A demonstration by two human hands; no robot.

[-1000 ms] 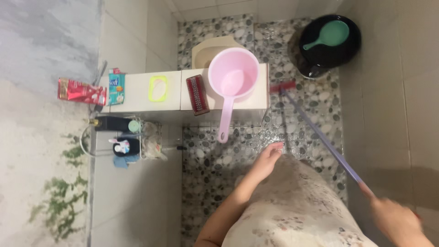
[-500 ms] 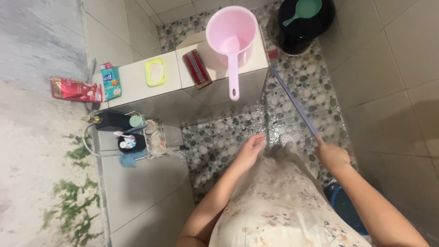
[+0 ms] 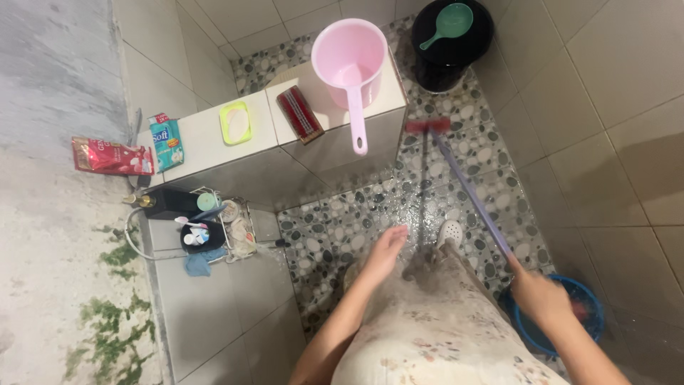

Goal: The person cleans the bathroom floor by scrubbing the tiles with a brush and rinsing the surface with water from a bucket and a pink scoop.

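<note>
My right hand (image 3: 539,296) grips the purple handle of a long floor brush (image 3: 467,187). Its red head (image 3: 427,126) rests on the wet pebble-pattern floor (image 3: 342,224), beside the tiled ledge (image 3: 271,139). My left hand (image 3: 385,251) hangs free over the floor with its fingers loosely apart, holding nothing. A white slipper (image 3: 449,232) shows just past my patterned dress (image 3: 442,321).
A pink dipper (image 3: 349,53), a red scrub brush (image 3: 300,114) and a yellow-green soap dish (image 3: 234,122) sit on the ledge. A black bucket (image 3: 449,57) with a green scoop (image 3: 447,23) stands in the corner. A blue basin (image 3: 566,314) lies by my right hand. A wire caddy (image 3: 214,228) hangs on the wall.
The brush head has come back from the ledge's far corner onto the floor. My right hand has drawn back and down along the handle. The blue basin shows more.
</note>
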